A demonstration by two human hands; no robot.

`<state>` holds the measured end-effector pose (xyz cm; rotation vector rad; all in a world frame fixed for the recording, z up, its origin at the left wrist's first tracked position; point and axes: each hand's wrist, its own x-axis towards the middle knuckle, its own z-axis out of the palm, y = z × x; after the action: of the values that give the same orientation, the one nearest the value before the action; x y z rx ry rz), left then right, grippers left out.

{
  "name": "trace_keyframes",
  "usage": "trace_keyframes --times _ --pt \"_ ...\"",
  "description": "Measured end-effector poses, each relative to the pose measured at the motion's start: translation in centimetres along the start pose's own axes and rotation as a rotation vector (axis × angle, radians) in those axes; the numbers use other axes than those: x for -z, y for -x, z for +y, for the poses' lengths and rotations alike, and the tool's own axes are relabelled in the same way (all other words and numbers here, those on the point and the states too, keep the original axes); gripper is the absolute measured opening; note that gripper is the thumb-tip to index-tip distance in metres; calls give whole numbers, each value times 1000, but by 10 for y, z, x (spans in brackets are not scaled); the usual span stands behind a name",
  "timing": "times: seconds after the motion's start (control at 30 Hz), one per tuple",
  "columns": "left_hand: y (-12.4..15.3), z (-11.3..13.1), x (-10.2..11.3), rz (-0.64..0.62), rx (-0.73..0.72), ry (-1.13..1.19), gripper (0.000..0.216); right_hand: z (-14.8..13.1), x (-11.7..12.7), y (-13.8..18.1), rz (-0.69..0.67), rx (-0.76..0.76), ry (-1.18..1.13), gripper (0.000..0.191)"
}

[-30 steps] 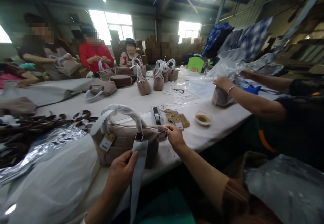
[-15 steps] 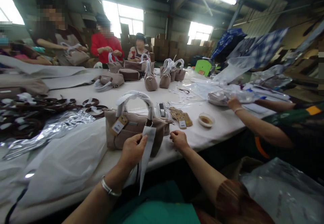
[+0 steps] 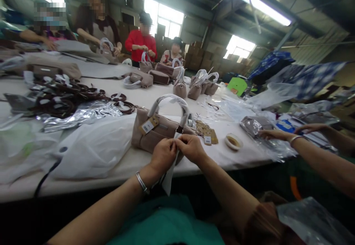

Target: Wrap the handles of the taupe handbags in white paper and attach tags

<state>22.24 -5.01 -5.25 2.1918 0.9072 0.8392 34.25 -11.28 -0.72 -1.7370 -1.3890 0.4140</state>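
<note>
A taupe handbag (image 3: pixel 146 141) stands upright at the table's near edge, its looped handle (image 3: pixel 169 99) covered in white wrapping. From its left side hangs a brown tag (image 3: pixel 149 125) with a white label. My left hand (image 3: pixel 163 154) is closed on a white paper strip (image 3: pixel 167 184) that dangles below it, in front of the bag. My right hand (image 3: pixel 191 147) meets it at the strip's upper part, below the handle's metal ring, thumb and finger pinched together. The fingers cover that part of the strip.
Several brown tags (image 3: pixel 206 130) and a small round dish (image 3: pixel 233 141) lie right of the bag. Coiled dark straps (image 3: pixel 61 102) and a white plastic bag (image 3: pixel 94 152) are on the left. A co-worker's hands (image 3: pixel 277 135) handle a plastic-wrapped bag at right. More handbags (image 3: pixel 180 89) stand behind.
My right hand has come left off the tabletop to join my left hand at the strip. The view has swung left. The co-worker's hand at right has shifted on the wrapped bag.
</note>
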Motion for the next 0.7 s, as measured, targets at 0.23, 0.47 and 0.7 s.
trace_keyframes --times 0.23,0.47,0.7 --pt "4 3 -4 36 -80 -115 29 2 2 -10 67 -126 254 22" --pt "7 0 -14 27 -89 -124 30 1 -5 -15 96 -158 575 42" --pt "8 -1 -20 22 -86 -43 26 -5 -11 -16 116 -184 802 31"
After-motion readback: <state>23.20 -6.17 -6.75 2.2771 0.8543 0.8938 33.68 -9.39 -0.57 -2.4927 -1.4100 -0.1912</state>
